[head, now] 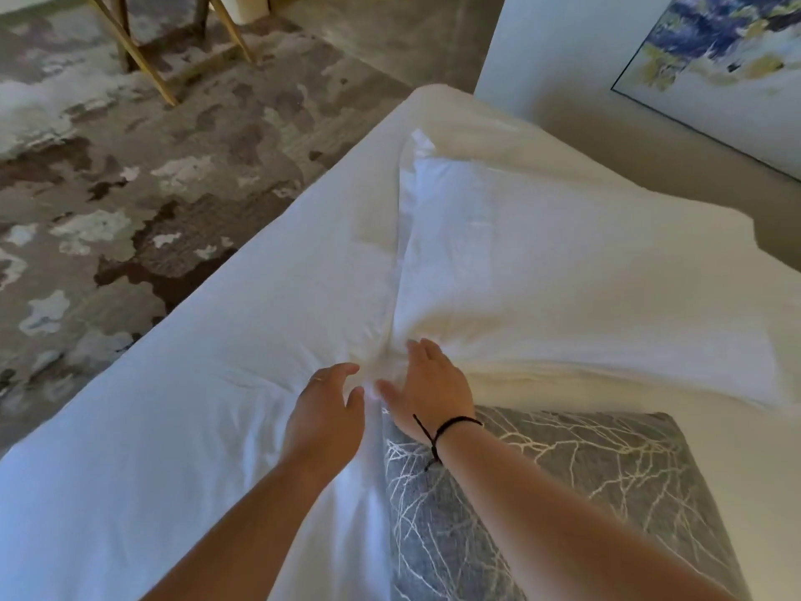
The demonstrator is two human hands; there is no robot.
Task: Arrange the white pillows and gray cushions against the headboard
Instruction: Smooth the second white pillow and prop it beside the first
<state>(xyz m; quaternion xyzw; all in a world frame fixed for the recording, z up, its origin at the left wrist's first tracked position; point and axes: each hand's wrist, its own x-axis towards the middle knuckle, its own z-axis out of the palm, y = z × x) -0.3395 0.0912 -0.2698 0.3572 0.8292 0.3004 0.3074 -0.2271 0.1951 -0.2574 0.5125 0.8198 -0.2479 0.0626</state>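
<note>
While both hands (368,401) spread-fingered — one white pillow (563,275), one gray cushion (542,505).

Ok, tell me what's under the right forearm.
The right forearm crosses a gray cushion with a pale branch pattern, lying on the white bed sheet. The right hand reaches past it to the white pillow. The cushion's part beneath the arm is hidden.
</note>
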